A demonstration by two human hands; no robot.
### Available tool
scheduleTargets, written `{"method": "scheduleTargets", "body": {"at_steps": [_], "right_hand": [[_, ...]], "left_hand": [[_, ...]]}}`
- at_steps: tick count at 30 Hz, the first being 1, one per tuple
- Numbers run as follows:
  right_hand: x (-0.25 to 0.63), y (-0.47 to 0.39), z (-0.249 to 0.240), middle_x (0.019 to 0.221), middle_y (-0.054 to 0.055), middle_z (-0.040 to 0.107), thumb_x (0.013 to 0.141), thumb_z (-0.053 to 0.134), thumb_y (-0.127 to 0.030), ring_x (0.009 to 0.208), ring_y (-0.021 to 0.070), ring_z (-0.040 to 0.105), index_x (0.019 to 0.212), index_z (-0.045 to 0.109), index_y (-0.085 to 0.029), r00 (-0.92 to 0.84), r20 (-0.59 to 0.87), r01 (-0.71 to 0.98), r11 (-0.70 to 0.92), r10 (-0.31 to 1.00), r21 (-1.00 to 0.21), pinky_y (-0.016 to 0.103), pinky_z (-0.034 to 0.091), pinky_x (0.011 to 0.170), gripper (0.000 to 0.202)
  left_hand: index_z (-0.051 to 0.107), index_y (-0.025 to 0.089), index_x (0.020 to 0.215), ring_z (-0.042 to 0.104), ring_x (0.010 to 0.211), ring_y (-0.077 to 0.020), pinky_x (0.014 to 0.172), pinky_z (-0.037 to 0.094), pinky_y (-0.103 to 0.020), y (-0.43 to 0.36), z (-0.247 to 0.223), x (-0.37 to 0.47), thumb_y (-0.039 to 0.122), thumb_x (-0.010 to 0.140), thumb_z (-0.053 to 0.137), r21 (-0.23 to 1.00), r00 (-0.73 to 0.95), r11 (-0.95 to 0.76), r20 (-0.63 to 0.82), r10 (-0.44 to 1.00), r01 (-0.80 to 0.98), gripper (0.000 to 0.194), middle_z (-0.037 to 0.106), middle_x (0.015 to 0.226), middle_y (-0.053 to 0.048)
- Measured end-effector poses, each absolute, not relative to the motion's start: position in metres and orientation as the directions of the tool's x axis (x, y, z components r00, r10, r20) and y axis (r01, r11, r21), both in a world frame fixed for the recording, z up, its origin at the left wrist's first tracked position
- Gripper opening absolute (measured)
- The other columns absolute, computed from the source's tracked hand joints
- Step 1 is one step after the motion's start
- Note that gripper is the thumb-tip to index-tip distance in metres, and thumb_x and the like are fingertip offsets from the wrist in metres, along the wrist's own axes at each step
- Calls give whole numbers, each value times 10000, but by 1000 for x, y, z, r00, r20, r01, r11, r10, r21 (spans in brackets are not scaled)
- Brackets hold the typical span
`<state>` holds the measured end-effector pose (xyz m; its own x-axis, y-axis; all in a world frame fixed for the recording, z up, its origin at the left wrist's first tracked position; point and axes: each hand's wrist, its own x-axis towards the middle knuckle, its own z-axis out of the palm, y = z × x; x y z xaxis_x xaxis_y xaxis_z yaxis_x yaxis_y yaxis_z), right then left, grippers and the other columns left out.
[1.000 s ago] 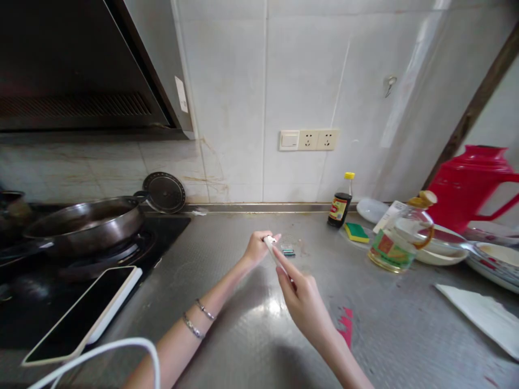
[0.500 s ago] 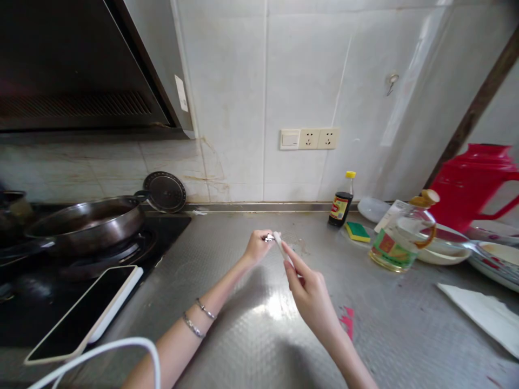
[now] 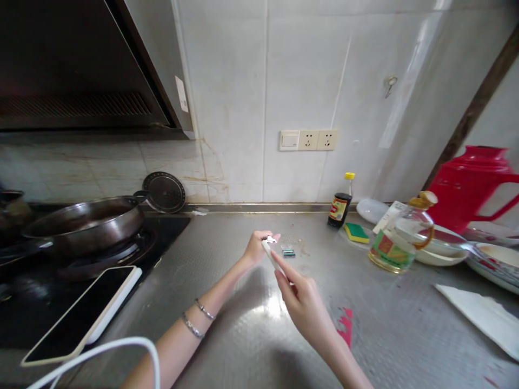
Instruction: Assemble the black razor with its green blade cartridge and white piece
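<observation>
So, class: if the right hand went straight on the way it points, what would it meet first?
Probably the left hand, near the tip of the white stick that the right hand holds; depth there is unclear.

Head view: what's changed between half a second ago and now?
The right hand and its white stick moved left, toward the left hand. The small teal-and-dark item just beyond them shows again. No visible grab or release: the left hand still holds a small shiny item. Phone, pan and sponge stayed put.
</observation>
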<state>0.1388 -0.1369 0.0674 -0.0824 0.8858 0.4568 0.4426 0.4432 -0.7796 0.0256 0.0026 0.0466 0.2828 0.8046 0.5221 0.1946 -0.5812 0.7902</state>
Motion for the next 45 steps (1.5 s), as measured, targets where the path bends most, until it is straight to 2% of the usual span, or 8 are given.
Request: {"method": "scheduleTargets", "body": {"at_steps": [6, 19, 24, 29, 33, 36, 39, 45], "right_hand": [[142, -136, 70, 497, -46, 408, 866, 370, -316, 435, 73, 249, 1313, 441, -141, -13, 464, 471, 414, 886, -779, 170, 272, 427, 485], [145, -138, 72, 494, -53, 342, 871, 369, -313, 441, 70, 243, 1303, 452, -127, -117, 405, 468, 410, 907, -783, 172, 245, 427, 478], [150, -133, 73, 495, -65, 287, 868, 377, -338, 449, 77, 214, 1321, 425, -132, -32, 380, 463, 351, 924, -814, 187, 215, 424, 500], [149, -136, 73, 511, -64, 288, 882, 363, -342, 462, 71, 220, 1313, 436, -144, -203, 337, 451, 394, 919, -801, 183, 204, 425, 480], [158, -128, 74, 513, -68, 311, 878, 384, -379, 442, 75, 258, 1304, 435, -176, -167, 351, 466, 388, 921, -795, 185, 238, 419, 474], [171, -115, 77, 533, -60, 376, 874, 394, -395, 463, 94, 365, 1283, 421, -177, -155, 385, 480, 410, 910, -775, 194, 310, 448, 464], [181, -101, 80, 542, -46, 442, 888, 362, -384, 485, 110, 434, 1217, 437, -150, -210, 427, 529, 470, 879, -707, 206, 349, 479, 411], [187, -67, 80, 649, 6, 596, 910, 317, -347, 589, 145, 564, 1156, 479, -194, -306, 458, 717, 518, 835, -467, 237, 388, 568, 332]], "left_hand": [[334, 165, 441, 263, 495, -72, 499, 206, -231, 4, 45, 24, 397, 749, 535, 764, 320, -612, 538, 780, 206, 434, 315, 487, 54], [305, 161, 412, 277, 491, -71, 509, 220, -226, 7, 43, 23, 370, 767, 514, 721, 373, -649, 549, 748, 243, 462, 313, 475, 54], [404, 155, 451, 318, 508, -76, 518, 237, -225, 7, 43, 22, 329, 751, 535, 739, 381, -637, 536, 754, 221, 371, 365, 493, 47], [311, 165, 417, 256, 482, -64, 479, 189, -226, 5, 42, 23, 355, 733, 543, 793, 345, -569, 483, 805, 219, 436, 283, 462, 57], [334, 174, 431, 248, 418, -49, 432, 190, -210, -1, 43, 24, 347, 692, 571, 913, 278, -366, 309, 910, 183, 392, 273, 427, 70], [374, 186, 484, 276, 364, -50, 389, 237, -200, -9, 47, 21, 316, 663, 595, 996, 277, -34, 10, 961, 81, 313, 301, 401, 81], [387, 185, 538, 308, 353, -53, 370, 270, -191, -16, 49, 15, 312, 692, 563, 965, 394, 260, -223, 892, -42, 265, 323, 417, 81], [412, 180, 646, 309, 336, -52, 321, 159, -150, -18, 40, 2, 317, 793, 442, 839, 491, 502, -354, 796, -209, 203, 328, 448, 75]]}}
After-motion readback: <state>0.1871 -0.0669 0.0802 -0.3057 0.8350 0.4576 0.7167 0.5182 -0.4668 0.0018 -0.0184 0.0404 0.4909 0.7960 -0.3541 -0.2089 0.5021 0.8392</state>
